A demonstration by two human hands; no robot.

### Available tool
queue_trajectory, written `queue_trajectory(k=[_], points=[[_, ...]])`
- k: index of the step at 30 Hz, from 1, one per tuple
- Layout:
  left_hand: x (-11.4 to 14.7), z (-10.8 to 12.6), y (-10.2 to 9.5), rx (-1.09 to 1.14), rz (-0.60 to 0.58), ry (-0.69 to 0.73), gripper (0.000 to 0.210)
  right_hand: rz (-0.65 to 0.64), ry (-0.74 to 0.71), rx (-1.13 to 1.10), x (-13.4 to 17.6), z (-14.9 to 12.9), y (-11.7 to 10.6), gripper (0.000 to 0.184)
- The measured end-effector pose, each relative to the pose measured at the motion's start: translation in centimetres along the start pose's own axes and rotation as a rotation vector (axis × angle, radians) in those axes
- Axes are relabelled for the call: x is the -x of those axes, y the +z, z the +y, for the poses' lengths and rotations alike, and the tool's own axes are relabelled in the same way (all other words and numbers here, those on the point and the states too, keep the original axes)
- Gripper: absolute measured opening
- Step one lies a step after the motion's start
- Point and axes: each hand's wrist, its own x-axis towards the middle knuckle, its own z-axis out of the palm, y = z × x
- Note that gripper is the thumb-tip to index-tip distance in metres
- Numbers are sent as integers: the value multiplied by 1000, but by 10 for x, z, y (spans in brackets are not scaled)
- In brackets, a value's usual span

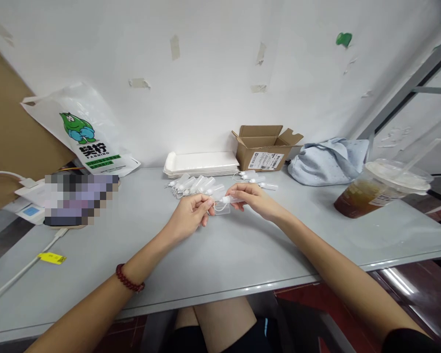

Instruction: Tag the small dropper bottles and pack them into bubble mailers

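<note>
At the middle of the table (161, 264), my left hand (191, 215) is closed, thumb and fingertips pinching a thin white cord loop (220, 209). My right hand (255, 198) is closed on a small clear plastic tube with a white cap (228, 199); the fingers hide part of the tube. A flat clear piece hangs under the cord between both hands. Just beyond the left hand lies a row of several similar small clear pieces (196, 184) with white loops. A few more white-capped tubes (268, 186) lie behind the right hand.
A stack of white envelopes (202, 163) and an open cardboard box (264, 152) stand against the wall. To the right are a blue cloth bag (325, 164) and a drink cup (367, 196). On the left are a phone (83, 201), a cable (33, 260) and a white plastic bag (91, 113).
</note>
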Motion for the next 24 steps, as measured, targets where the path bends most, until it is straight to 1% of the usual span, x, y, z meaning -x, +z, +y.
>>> queue_trajectory(k=[7, 16, 24], points=[[-1, -4, 0, 1, 4, 14, 26, -16, -16, -28, 0, 1, 1, 24], [1, 1, 1, -3, 4, 12, 26, 10, -25, -34, 2, -3, 2, 22], [2, 2, 1, -7, 24, 13, 25, -14, -25, -8, 1, -2, 2, 24]])
